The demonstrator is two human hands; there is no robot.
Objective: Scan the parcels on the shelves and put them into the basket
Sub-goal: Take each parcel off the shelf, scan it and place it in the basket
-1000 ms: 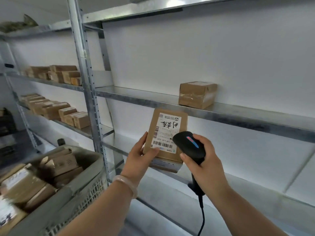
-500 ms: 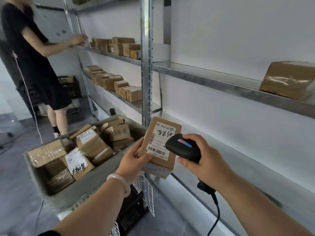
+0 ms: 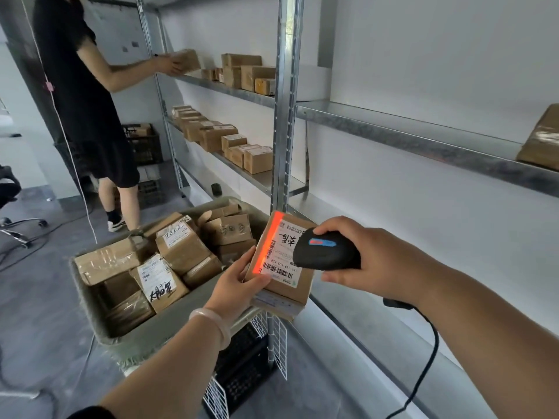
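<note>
My left hand (image 3: 239, 281) grips a small brown parcel (image 3: 282, 285) by its left edge, label up, just right of the basket. My right hand (image 3: 360, 258) holds a black barcode scanner (image 3: 325, 254) right over the parcel's white label. An orange-red scan line (image 3: 266, 243) glows along the label's left side. The grey basket (image 3: 99, 313) at lower left is filled with several brown parcels (image 3: 181, 246). One more parcel (image 3: 541, 140) sits on the metal shelf (image 3: 408, 137) at the far right.
Another person (image 3: 84, 95) in black stands at the left and handles a box on the far shelf. Several boxes (image 3: 242, 71) fill the two far shelves (image 3: 223, 89). A shelf upright (image 3: 287, 101) rises behind the basket. Black crates (image 3: 145, 143) and an office chair (image 3: 12, 189) stand on the floor.
The view swung left towards the basket. The parcel came down from the shelf front to beside the basket, the scanner staying over it, and the orange scan line now lights the label.
</note>
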